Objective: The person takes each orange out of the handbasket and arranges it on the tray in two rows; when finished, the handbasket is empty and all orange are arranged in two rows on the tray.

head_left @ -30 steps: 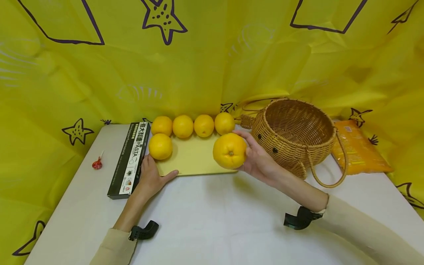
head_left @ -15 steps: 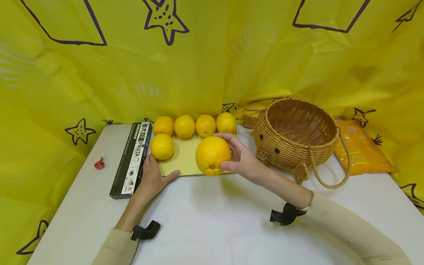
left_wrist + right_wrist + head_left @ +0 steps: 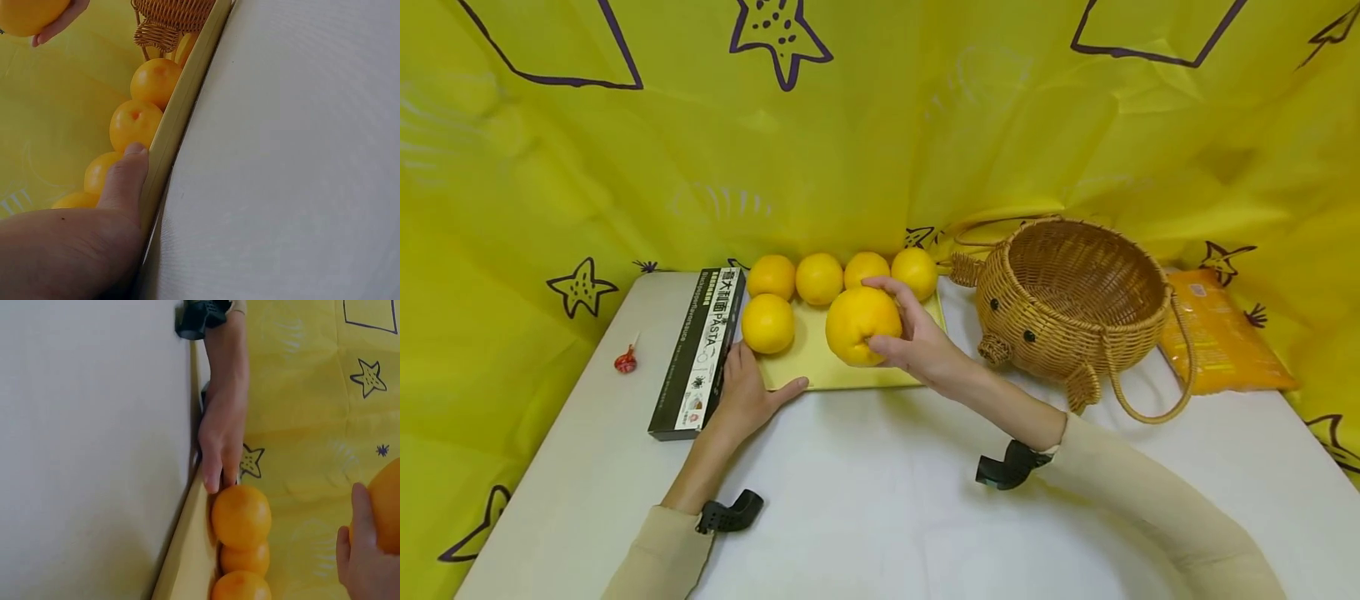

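Note:
My right hand [image 3: 921,346] grips an orange [image 3: 853,325] between thumb and fingers, held above a pale yellow tray [image 3: 820,371]. In the right wrist view this orange [image 3: 389,506] shows only partly, at the right edge. On the tray, several oranges [image 3: 819,279] form a row along the back, and another orange [image 3: 768,323] sits in front of the leftmost one. My left hand [image 3: 748,396] rests at the tray's front left corner, fingers extended along its left side beside a pasta box [image 3: 700,358]. Its thumb [image 3: 124,181] lies straight along the front rim.
To the right stands a wicker basket [image 3: 1067,333] shaped like a pig, with loop handles. Behind it lies an orange packet [image 3: 1225,342]. A red lollipop [image 3: 625,359] is on the white table [image 3: 850,500] at left. A yellow curtain [image 3: 865,150] hangs behind.
My right hand has carried the orange leftward from the tray's right end to above its middle, turning it on the way. The left hand stays at the tray's corner.

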Motion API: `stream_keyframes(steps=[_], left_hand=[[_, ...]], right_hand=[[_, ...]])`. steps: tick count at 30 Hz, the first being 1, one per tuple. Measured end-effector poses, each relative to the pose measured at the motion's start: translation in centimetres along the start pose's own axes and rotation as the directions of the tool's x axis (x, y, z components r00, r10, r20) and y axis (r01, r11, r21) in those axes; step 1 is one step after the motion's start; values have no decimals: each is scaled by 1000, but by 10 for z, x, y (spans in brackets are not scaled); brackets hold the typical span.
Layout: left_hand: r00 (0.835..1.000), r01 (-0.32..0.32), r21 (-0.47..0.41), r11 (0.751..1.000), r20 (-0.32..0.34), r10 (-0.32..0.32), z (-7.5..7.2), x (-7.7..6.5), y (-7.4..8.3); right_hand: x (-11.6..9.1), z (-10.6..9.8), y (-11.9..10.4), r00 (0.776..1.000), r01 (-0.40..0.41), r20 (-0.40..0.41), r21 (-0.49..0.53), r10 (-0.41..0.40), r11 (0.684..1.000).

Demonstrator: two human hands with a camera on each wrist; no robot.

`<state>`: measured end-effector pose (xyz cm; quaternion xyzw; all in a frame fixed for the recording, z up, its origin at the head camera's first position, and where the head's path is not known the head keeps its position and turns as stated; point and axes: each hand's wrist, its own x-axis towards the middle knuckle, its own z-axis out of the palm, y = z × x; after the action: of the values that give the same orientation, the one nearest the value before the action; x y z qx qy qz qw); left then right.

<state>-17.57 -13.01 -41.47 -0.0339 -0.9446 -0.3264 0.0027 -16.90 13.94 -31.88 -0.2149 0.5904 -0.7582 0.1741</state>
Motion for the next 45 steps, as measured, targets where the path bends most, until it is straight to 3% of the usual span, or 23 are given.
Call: stream_keyframes(steps=[6, 12, 18, 22, 26, 30, 33, 45], left_hand=[[1000, -5, -3, 1000, -7, 5, -2, 1, 1], [1000, -8, -14, 1000, -5, 8, -3, 0, 1], [1000, -1, -5, 1000, 2, 1, -3, 1, 0], [1000, 3, 1, 1000, 6, -3, -5, 1, 0], [1000, 4, 0, 1000, 9, -4, -5, 0, -1], [1000, -3, 1, 1000, 7, 3, -3, 0, 0], [1000, -7, 7, 1000, 4, 7, -2, 1, -1], [1000, -4, 11, 1000, 2, 4, -2, 0, 0]], right_hand=[[24, 10, 4, 998, -31, -64, -218, 17, 975], [48, 8, 13, 999, 13, -33, -433, -30, 901], [63, 4, 19, 1000, 13, -5, -481, -17, 877], [74, 0, 21, 999, -53, -26, -537, 46, 842], [86, -5, 28, 996, -82, -32, -646, 81, 759], [94, -7, 36, 999, -1, 24, -756, 29, 655], [97, -7, 40, 999, 28, 46, -800, 15, 599], [98, -5, 53, 996, -79, -36, -809, 86, 582]])
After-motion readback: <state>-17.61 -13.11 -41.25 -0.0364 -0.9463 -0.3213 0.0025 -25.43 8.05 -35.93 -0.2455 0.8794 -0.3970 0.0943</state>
